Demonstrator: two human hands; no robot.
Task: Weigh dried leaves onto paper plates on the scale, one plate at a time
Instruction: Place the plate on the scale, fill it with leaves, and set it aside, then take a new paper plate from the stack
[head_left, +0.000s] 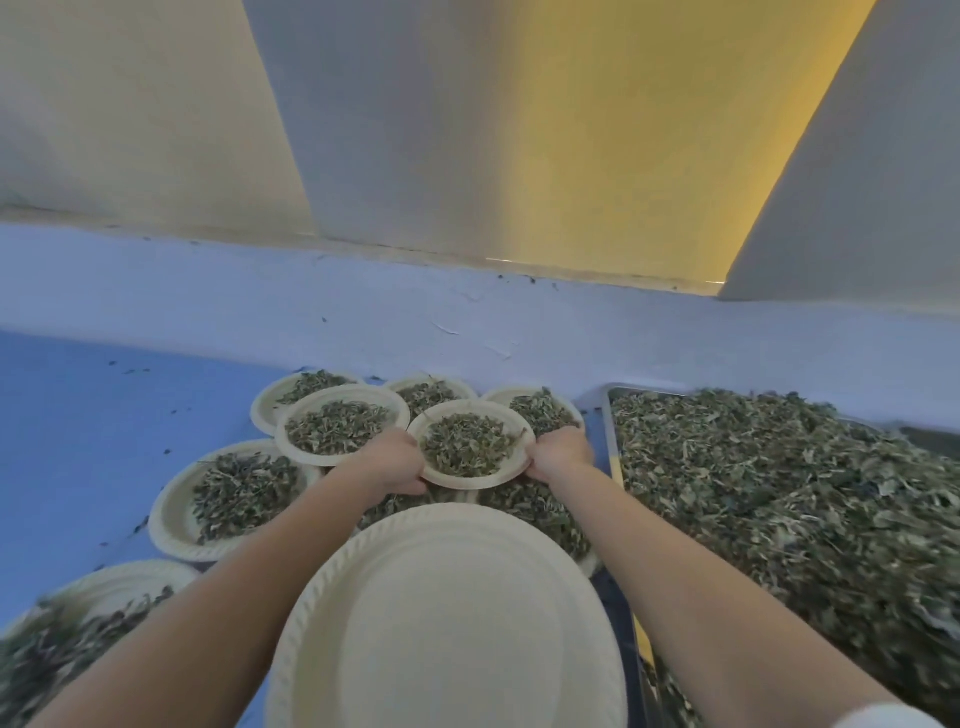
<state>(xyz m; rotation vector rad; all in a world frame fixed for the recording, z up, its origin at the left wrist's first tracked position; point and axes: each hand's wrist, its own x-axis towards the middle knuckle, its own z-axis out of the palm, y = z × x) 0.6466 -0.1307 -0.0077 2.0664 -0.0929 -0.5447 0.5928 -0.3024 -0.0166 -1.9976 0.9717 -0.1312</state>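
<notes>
Both hands, left hand (397, 460) and right hand (558, 452), gripped the filled plate (470, 447) by its rims near the table's (78, 441) far edge, setting it aside; next, the empty plate (447, 623) likely needed leaves.

Soft, even, bluish light; no hard shadows or glare seen. Warm yellow cast on wall (623, 156). Wide-angle bending noted at edges. Motion blur at bottom corners.

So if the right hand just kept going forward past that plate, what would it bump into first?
Probably the filled paper plate just beyond the right hand, then the pale blue wall; depth is hard to judge.
</notes>
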